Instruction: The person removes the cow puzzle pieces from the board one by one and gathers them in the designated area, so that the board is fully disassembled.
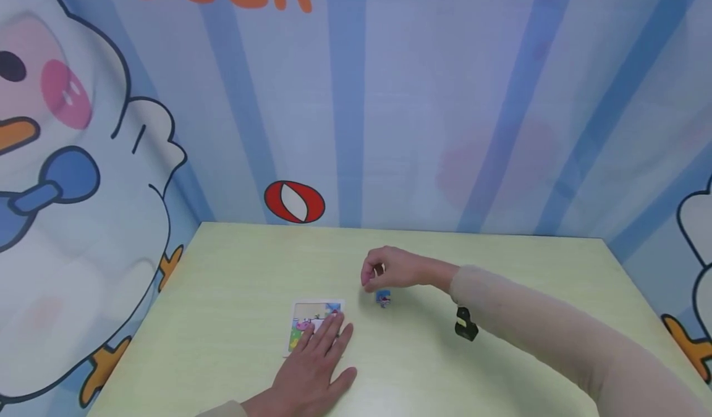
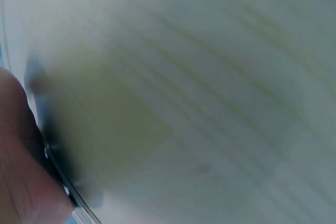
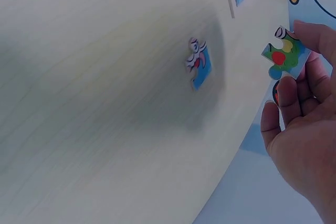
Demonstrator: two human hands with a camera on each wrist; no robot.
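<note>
My left hand (image 1: 308,367) lies with straight fingers over a small picture puzzle tray (image 1: 308,311), covering its lower right part. Pieces are set in the tray around a bare beige patch. In the left wrist view only part of that hand (image 2: 29,182) shows at the edge. Above the table, the right hand (image 1: 397,267) pinches a green and blue jigsaw piece (image 3: 289,56) between thumb and fingers, clearest in the right wrist view. A loose blue jigsaw piece (image 1: 383,298) lies on the table just below the right hand, apart from it.
The pale yellow table (image 1: 250,269) reaches back to a blue striped backdrop (image 1: 400,96) with cartoon ducks. A small black object (image 1: 466,324) shows by the right sleeve (image 1: 534,324); I cannot tell its kind. The loose piece lies to the right of the tray.
</note>
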